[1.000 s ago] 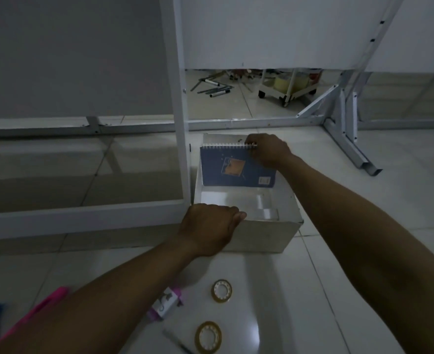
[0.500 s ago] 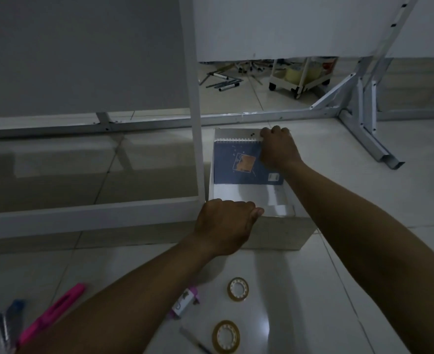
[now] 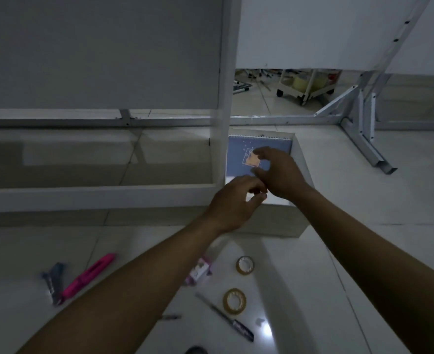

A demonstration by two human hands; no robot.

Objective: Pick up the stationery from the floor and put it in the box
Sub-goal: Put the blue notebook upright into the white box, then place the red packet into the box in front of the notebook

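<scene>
Above the box (image 3: 303, 159) — notebook (image 3: 239, 159) inside — both hands' fingers (image 3: 258, 152) spread, empty

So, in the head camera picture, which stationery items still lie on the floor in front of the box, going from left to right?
Dark blue clip-like item → pink marker → small pink-and-white item → lower tape roll → upper tape roll.
</scene>
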